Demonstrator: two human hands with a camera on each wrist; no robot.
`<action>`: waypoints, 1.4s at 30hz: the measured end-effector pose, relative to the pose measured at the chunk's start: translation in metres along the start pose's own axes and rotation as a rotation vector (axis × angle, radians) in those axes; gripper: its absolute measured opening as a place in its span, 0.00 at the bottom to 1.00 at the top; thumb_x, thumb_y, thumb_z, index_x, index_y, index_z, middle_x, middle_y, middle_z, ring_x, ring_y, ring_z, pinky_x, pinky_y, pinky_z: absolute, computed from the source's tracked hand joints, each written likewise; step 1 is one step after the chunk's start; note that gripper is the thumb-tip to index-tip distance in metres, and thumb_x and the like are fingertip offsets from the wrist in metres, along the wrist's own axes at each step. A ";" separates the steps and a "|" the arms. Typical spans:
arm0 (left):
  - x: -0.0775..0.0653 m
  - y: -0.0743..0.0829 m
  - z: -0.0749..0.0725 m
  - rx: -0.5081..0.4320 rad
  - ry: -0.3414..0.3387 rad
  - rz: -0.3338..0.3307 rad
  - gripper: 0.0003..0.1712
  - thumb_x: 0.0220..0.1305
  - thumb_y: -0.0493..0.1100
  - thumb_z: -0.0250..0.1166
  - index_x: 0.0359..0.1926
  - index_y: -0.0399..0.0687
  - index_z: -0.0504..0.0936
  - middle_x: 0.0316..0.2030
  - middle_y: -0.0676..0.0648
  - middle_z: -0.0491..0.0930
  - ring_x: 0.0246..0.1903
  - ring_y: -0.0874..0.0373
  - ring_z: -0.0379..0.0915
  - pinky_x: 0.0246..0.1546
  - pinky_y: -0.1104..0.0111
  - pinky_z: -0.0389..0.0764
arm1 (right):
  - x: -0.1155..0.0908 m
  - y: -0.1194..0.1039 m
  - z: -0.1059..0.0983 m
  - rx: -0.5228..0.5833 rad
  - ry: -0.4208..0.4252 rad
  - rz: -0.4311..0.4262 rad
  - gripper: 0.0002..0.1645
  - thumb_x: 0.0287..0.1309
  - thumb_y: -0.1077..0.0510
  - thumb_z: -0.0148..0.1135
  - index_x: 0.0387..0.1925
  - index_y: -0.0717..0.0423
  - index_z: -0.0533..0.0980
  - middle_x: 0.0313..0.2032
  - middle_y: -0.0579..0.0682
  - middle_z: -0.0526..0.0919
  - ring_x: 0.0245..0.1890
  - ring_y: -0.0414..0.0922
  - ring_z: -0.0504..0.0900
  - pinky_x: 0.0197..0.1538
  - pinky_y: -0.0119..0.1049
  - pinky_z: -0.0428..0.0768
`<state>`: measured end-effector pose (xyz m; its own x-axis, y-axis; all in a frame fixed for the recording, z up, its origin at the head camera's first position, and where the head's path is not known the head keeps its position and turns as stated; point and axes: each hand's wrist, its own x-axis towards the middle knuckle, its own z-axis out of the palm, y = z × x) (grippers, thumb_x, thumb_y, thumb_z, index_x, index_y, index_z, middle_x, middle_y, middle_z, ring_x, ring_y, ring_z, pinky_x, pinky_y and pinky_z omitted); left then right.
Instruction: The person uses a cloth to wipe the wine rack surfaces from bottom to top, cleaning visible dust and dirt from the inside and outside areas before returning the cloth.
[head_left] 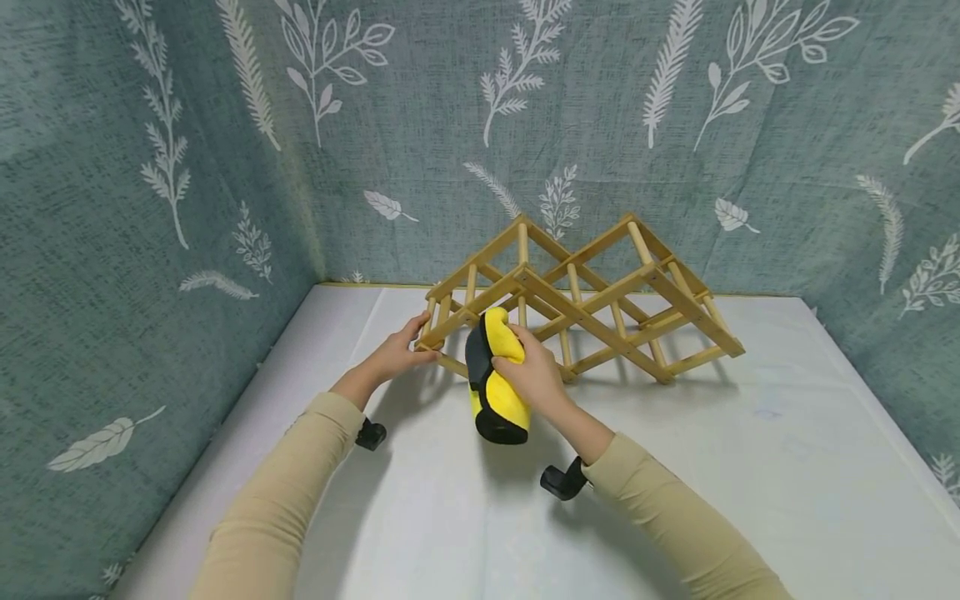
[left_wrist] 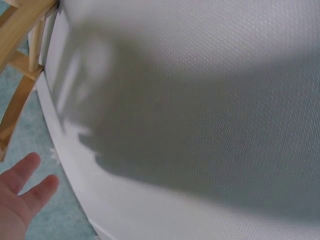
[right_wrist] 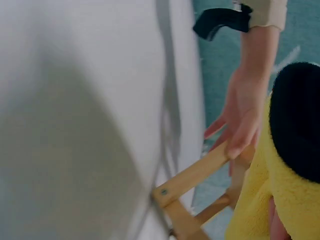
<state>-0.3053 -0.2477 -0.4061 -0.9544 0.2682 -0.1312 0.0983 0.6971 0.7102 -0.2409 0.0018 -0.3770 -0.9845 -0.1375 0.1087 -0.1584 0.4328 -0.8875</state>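
Observation:
A folding wooden rack (head_left: 577, 312) of crossed slats and round dowels stands in zigzag form at the back of the white table. My left hand (head_left: 401, 350) holds its left end; in the right wrist view the thumb of that left hand (right_wrist: 245, 117) lies over a slat. Two fingers (left_wrist: 40, 195) of it stretch out in the left wrist view. My right hand (head_left: 532, 371) grips a fuzzy yellow-and-black cloth roll (head_left: 506, 404) in front of the rack's left part. The roll's black end (right_wrist: 300, 125) fills the right side of the right wrist view.
Teal leaf-patterned fabric (head_left: 420, 100) hangs behind and along both sides of the white table (head_left: 420, 517). A black wrist mount (head_left: 562, 482) sticks out below the right wrist, and another black mount (head_left: 371, 434) below the left.

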 end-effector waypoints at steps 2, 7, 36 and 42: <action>0.001 0.001 0.000 0.004 -0.003 -0.018 0.48 0.59 0.50 0.61 0.72 0.52 0.42 0.70 0.39 0.46 0.67 0.40 0.45 0.63 0.45 0.53 | 0.003 -0.007 0.004 0.010 -0.013 0.006 0.34 0.53 0.55 0.60 0.63 0.52 0.64 0.51 0.54 0.77 0.39 0.49 0.79 0.37 0.39 0.78; 0.003 0.000 0.001 0.010 -0.012 -0.059 0.50 0.58 0.54 0.62 0.72 0.54 0.40 0.71 0.41 0.44 0.68 0.42 0.44 0.62 0.45 0.54 | 0.006 -0.019 0.010 0.027 -0.033 -0.015 0.35 0.54 0.52 0.61 0.64 0.44 0.63 0.53 0.51 0.76 0.41 0.47 0.78 0.39 0.40 0.77; 0.002 -0.002 0.001 -0.038 -0.021 -0.010 0.48 0.60 0.50 0.61 0.72 0.55 0.40 0.71 0.40 0.43 0.68 0.41 0.42 0.63 0.43 0.52 | -0.010 0.084 -0.053 -0.109 -0.088 0.278 0.28 0.52 0.59 0.57 0.55 0.65 0.67 0.43 0.60 0.76 0.35 0.49 0.75 0.34 0.36 0.75; 0.000 0.000 0.001 -0.023 -0.013 -0.010 0.49 0.60 0.50 0.61 0.72 0.54 0.40 0.70 0.38 0.45 0.68 0.40 0.44 0.63 0.43 0.51 | -0.009 0.062 -0.038 -0.027 -0.072 0.234 0.30 0.52 0.58 0.58 0.58 0.62 0.66 0.43 0.59 0.76 0.35 0.48 0.75 0.33 0.35 0.75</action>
<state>-0.3047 -0.2476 -0.4069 -0.9516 0.2698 -0.1470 0.0821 0.6843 0.7245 -0.2443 0.0636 -0.4163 -0.9870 -0.0932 -0.1310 0.0702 0.4834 -0.8726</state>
